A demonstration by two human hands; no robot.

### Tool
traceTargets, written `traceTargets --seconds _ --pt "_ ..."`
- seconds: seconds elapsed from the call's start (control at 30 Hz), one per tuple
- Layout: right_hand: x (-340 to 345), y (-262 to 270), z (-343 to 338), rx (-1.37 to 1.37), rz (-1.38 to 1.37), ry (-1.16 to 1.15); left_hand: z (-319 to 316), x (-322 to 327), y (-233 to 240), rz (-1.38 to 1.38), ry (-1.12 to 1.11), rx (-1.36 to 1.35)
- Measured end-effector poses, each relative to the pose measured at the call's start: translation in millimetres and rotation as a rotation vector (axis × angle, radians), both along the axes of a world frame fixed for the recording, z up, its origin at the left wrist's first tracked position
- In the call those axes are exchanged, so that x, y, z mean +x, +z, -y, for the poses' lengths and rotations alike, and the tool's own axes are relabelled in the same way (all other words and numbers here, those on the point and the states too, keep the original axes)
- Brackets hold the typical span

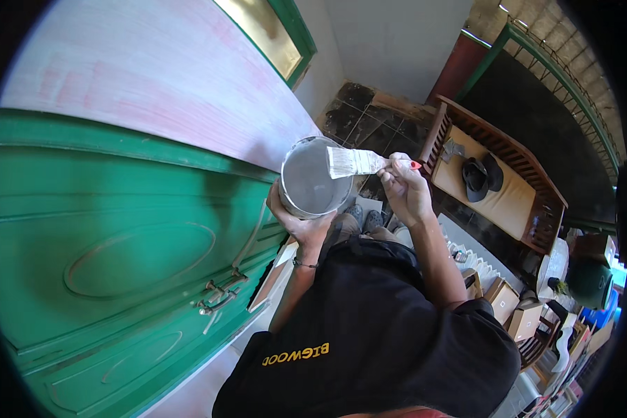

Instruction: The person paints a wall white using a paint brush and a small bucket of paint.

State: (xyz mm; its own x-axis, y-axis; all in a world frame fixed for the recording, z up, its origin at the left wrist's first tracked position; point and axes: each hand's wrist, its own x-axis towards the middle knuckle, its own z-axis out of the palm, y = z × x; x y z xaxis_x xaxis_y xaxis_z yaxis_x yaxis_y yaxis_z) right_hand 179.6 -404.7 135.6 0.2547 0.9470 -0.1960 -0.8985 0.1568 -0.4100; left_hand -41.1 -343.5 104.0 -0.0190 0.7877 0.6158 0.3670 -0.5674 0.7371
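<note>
My left hand (303, 222) holds a round paint bucket (317, 180) from below and the side; pale grey-white paint or its residue shows inside, though its depth is unclear. In my right hand (405, 185) is the handle of a flat paintbrush (352, 162), its bristles coated white and held over the bucket's right part. Whitish smears mark my fingers. To the left of the bucket is a wall (162, 78) with uneven white over pink, and a green panelled double door (136, 256) with metal handles (222, 295) adjoins it.
A wooden bench (501, 209) with a cushion and dark caps stands at right on dark floor tiles (381, 130). Cardboard boxes (501, 300) and chairs lie at lower right. A green-framed window (271, 31) is at the top. My shoes (371, 220) show below the bucket.
</note>
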Motion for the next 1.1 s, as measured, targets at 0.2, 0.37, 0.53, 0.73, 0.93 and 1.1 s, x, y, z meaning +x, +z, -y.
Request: traceTargets --seconds 0.2,0.37,0.53,0.73,0.93,1.1 --pt "-25 0 -43 0.185 -0.412 0.104 14 -31 2 0.131 0.057 -0.124" --pt "-42 -22 -102 0.165 -0.402 0.001 9 -49 9 0.206 0.151 -0.061" --pt "-67 -139 -134 0.096 -0.349 -0.066 27 -79 3 0.065 0.183 -0.037" --pt "-80 -281 -118 -0.259 -0.198 -0.157 28 -95 18 -0.204 0.231 -0.210" --pt "-79 -319 -107 -0.657 0.004 -0.442 13 -91 33 0.082 0.135 -0.182" --pt "-80 -284 -118 -0.671 0.123 -0.553 9 -87 34 0.185 0.132 -0.161"
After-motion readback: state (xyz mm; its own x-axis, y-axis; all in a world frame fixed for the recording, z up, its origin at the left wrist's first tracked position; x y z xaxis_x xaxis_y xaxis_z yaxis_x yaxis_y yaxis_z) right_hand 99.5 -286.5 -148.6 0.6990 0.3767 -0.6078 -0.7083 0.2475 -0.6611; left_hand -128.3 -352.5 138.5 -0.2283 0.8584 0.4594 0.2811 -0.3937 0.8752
